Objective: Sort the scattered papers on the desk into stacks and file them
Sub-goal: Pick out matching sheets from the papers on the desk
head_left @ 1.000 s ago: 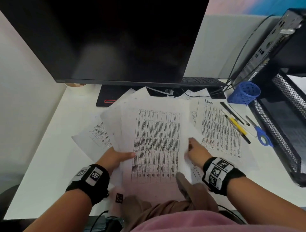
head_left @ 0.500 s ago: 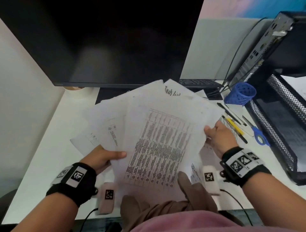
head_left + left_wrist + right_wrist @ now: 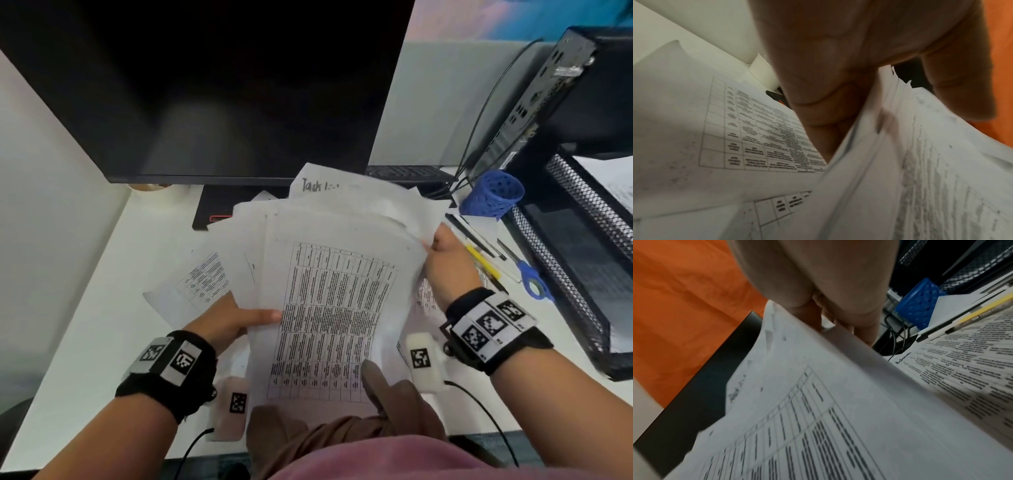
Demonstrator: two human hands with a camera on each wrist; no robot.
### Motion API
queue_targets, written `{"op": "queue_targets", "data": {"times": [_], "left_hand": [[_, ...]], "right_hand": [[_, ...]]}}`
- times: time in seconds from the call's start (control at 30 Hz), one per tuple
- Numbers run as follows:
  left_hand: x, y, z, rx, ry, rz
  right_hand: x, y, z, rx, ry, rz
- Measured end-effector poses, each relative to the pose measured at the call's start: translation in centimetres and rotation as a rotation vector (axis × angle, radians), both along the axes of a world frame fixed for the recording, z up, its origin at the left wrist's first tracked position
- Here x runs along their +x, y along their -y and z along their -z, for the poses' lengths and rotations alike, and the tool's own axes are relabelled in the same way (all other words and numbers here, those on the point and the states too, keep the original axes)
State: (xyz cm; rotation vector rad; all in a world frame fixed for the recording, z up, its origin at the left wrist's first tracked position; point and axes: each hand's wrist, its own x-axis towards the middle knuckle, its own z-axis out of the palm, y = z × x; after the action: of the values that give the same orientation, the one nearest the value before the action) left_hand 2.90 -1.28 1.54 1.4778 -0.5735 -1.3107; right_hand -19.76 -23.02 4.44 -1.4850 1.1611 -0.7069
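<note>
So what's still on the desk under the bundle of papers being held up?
Loose table-printed sheets at the left, and a text page headed "Admin" at the right. Whatever lies directly beneath the bundle is covered.

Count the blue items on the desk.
2: a blue pen cup beside the computer tower, and blue-handled scissors next to the wire tray. The held papers may hide others.

Soft, even light fell from above on the white desk [image 3: 85, 308], leaving faint shadows, while the dark monitor [image 3: 219, 85] carried a dull grey reflection. The head view bent straight lines at its edges. Both wrist views were dimmer, with near fingers [image 3: 838, 81] and paper [image 3: 818, 426] blurred.
</note>
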Motion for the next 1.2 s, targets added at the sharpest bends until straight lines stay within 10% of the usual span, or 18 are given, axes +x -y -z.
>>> {"op": "queue_targets", "data": {"times": [0.5,0.87,1.03,1.2], "left_hand": [[-1.8,-0.1,-2.0,0.023,0.104,0.104],[-1.4,1.0,-1.7,0.009,0.281,-0.296],[-1.5,1.0,-3.0,-0.072,0.284,-0.293],[-1.7,1.9,-4.1,-0.135,0.176,-0.264]], "right_hand": [[-1.4,0.1,-2.9,0.056,0.095,-0.203],[-1.9,-0.4,-1.7,0.199,0.312,-0.084],[-1.8,-2.1,0.1,0.208,0.061,-0.357],[0.4,-3.4,-0.5,0.019,-0.043,-0.172]]}}
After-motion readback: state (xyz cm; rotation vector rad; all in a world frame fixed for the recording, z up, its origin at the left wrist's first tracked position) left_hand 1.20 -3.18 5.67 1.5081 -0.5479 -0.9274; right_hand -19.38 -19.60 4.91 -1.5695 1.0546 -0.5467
